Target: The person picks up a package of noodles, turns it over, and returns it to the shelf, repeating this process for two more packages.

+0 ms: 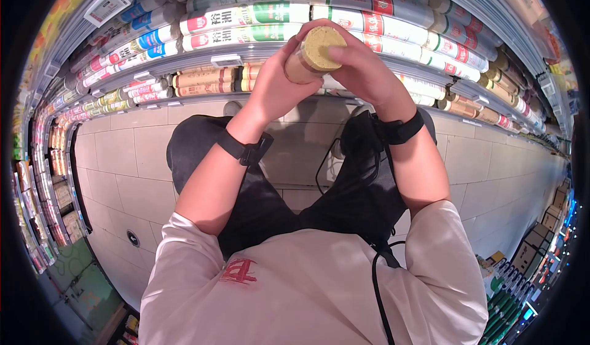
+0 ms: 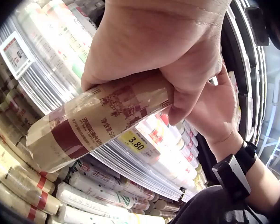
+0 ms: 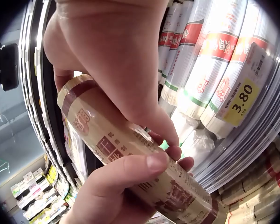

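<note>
A pack of dried noodles (image 1: 300, 69) in tan and maroon wrapping is held up before the shelf, its yellow noodle end facing the head camera. My left hand (image 1: 276, 80) grips the pack's body; in the right wrist view that thumb lies across the printed wrapper (image 3: 114, 142). My right hand (image 1: 369, 71) holds the pack near its upper end, its thumb on the yellow end face. From the left wrist view, the wrapper (image 2: 95, 119) extends out from under my left palm, while the right hand (image 2: 217, 109) shows behind it.
Shelves ahead carry rows of white noodle packs (image 1: 258, 14), with tan packs (image 1: 206, 80) on a lower tier. A yellow 3.80 price tag (image 2: 133, 141) sits on the shelf edge. Below are bent knees (image 1: 200, 145) and a tiled floor (image 1: 117, 154); a black cable (image 1: 380, 289) hangs along the shirt.
</note>
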`<state>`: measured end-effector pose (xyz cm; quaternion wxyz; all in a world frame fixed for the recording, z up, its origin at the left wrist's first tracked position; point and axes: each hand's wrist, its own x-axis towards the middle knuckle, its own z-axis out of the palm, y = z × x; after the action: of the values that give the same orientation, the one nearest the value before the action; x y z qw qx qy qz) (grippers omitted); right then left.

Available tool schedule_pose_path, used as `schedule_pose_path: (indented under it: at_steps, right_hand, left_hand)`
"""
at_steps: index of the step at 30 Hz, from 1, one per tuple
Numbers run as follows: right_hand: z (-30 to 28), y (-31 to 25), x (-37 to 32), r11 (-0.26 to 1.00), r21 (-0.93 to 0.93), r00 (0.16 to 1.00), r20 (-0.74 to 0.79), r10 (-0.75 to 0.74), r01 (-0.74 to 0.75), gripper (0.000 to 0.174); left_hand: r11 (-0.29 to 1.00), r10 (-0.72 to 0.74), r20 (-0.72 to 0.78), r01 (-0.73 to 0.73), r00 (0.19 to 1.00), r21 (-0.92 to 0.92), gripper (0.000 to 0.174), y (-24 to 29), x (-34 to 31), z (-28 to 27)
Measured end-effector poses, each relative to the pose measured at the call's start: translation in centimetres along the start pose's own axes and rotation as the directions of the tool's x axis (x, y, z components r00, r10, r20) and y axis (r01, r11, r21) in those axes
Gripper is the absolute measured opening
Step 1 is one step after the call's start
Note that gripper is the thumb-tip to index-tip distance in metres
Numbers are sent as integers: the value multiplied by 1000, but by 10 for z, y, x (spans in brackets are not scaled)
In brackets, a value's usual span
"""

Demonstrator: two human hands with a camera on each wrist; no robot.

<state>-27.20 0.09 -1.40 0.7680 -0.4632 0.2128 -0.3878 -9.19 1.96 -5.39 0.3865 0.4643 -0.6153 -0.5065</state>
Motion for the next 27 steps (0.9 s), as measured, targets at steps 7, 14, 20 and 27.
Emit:
schedule_pose_path:
  at_steps: [7, 14, 20, 27]
  right_hand:
    - [-5, 11, 11, 996, -26, 995, -46, -83, 82, 59]
    - [-5, 6, 5, 967, -224, 992, -15, -127, 121, 50]
    - [3, 27, -6, 715, -698, 998, 0, 60, -43, 90]
    - [15, 67, 15, 609, -788, 995, -52, 83, -92, 52]
  left_hand:
    - [985, -37, 57, 46, 998, -166, 56, 0, 2, 1]
    - [917, 100, -148, -149, 984, -370, 31, 2, -5, -2]
    - [775, 37, -275, -201, 961, -599, 30, 7, -18, -15]
    - [877, 190, -498, -374, 846, -301, 53, 24, -30, -29]
